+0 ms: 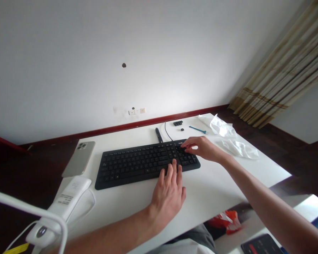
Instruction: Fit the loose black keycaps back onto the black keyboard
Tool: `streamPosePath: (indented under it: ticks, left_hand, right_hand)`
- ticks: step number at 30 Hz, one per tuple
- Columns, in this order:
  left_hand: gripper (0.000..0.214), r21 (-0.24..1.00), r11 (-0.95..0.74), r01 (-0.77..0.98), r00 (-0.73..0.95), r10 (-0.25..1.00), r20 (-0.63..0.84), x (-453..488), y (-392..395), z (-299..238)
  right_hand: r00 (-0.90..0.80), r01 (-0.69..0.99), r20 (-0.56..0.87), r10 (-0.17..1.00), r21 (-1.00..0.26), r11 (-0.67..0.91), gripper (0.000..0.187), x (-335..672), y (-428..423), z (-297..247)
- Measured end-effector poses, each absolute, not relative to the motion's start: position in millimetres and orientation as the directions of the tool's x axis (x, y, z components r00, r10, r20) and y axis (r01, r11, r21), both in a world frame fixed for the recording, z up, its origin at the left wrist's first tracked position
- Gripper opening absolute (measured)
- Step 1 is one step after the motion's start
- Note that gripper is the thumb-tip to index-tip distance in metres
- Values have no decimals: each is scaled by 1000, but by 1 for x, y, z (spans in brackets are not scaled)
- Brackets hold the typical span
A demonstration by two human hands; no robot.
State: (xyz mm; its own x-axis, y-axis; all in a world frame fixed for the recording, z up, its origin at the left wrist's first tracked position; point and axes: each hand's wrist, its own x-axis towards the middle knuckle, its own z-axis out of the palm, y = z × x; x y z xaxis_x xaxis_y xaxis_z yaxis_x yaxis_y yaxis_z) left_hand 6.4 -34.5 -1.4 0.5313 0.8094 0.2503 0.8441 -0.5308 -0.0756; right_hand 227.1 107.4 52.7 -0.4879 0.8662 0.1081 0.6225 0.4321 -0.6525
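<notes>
A black full-size keyboard (pixel 137 160) lies slightly slanted on the white table (pixel 214 183). My left hand (pixel 169 190) rests on its near edge, below the number pad, with fingers stretched out and a little apart. Over the upper number pad is my right hand (pixel 198 147), its thumb and index finger bent towards each other at the keys. Anything small between those fingertips is too dark to make out. Behind the keyboard sit a cluster of loose black keycaps (pixel 178 123) and one single keycap (pixel 182 129). A thin teal stick-like tool (pixel 198 129) lies to their right.
A black pen-like object (pixel 159 135) and the keyboard cable (pixel 168 131) lie behind the keyboard. Crumpled clear plastic (pixel 224 127) is at the far right. To the left are a phone (pixel 79 158) and a white power strip-like device (pixel 66 203) with a cord.
</notes>
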Motion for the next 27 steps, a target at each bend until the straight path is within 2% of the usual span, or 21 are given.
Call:
streamPosePath:
  ticks: [4,10,15,23,27]
  left_hand:
    - [66,-83,-536,840,539,807,242,7,-34,0]
    - [66,-71,-540,839,541,811,221,6,-33,1]
    - [67,-56,-543,838,542,816,202,5,-33,2]
    - [65,-59,-545,837,546,819,179,5,-33,4]
    - [66,-51,-546,836,546,819,175,5,-33,3]
  right_hand:
    - [-468,640,28,883,-679,361,21,229,97,47]
    - [-457,672,-3,890,-656,343,18,227,100,45]
    - [-505,714,-32,863,-577,397,16,221,101,54]
    - [-604,768,-88,792,-328,549,20,207,106,66]
    - [-570,802,-178,802,-329,498,14,203,118,69]
